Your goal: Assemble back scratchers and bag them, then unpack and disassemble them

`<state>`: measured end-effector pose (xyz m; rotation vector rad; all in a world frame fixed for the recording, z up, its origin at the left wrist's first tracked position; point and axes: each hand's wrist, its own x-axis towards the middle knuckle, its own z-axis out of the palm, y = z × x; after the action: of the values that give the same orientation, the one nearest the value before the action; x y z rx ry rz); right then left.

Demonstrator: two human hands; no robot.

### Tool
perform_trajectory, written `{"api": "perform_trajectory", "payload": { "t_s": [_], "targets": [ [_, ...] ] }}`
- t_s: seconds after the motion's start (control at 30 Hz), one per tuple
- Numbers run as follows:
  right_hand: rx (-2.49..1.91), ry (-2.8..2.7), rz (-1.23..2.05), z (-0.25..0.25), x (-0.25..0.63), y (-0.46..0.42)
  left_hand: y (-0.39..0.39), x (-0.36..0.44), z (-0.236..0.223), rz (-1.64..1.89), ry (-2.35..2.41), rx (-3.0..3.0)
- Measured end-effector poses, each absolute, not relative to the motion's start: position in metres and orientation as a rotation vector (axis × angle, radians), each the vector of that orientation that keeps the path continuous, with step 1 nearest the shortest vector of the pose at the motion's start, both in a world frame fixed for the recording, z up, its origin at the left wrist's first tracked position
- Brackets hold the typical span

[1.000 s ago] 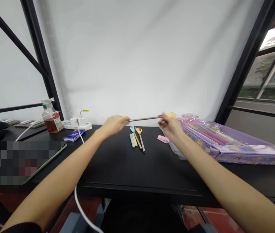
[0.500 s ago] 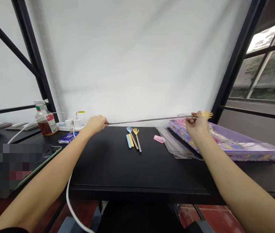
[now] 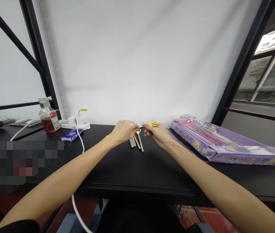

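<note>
Yellow at its tip and silver along its rod, one claw stick [image 3: 153, 124] is up over the back part of the black table [image 3: 132, 173], near the white wall [image 3: 137, 64]. Two hands hold it. The left hand [image 3: 125, 131] is closed around the metal end, and the right hand [image 3: 158, 132] pinches it near the yellow claw. Just a short bit of metal shows between them.

Under and near the left hand, two metal sticks [image 3: 140, 143] lie side by side. One has a yellow claw; the hand hides the other's top. Next to them are one blue piece [image 3: 131, 143] and one yellow piece [image 3: 134, 141], maybe handles, but they are partly covered.

To the right is one purple box [image 3: 249, 160] with pink sticks [image 3: 209, 134] in clear wrap, too jumbled to count. To the left are one bottle [image 3: 48, 121], one blue packet [image 3: 71, 135] and one white power strip [image 3: 86, 126] with two plugs [image 3: 72, 121].

A wide stretch of table top lies between the metal sticks and the front edge. The box and the packet are both well apart from the hands.
</note>
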<state>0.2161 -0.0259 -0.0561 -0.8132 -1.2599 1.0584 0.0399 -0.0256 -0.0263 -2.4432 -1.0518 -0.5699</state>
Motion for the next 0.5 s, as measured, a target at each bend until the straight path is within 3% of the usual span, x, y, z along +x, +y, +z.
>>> {"api": "perform_trajectory", "payload": {
  "t_s": [0.2, 0.33, 0.5],
  "targets": [
    [-0.789, -1.016, 1.039, -0.039, 0.236, -0.018, -0.015, 0.024, -0.011, -0.419, -1.341, -2.401],
    [-0.708, -0.573, 0.818, -0.011, 0.286, -0.013, 0.005, -0.015, -0.002, -0.117, -1.786, -2.246],
    [-0.633, -0.184, 0.533, 0.004, 0.348, -0.022, 0.021, -0.047, -0.001, 0.024, -1.955, -2.18]
  ]
}}
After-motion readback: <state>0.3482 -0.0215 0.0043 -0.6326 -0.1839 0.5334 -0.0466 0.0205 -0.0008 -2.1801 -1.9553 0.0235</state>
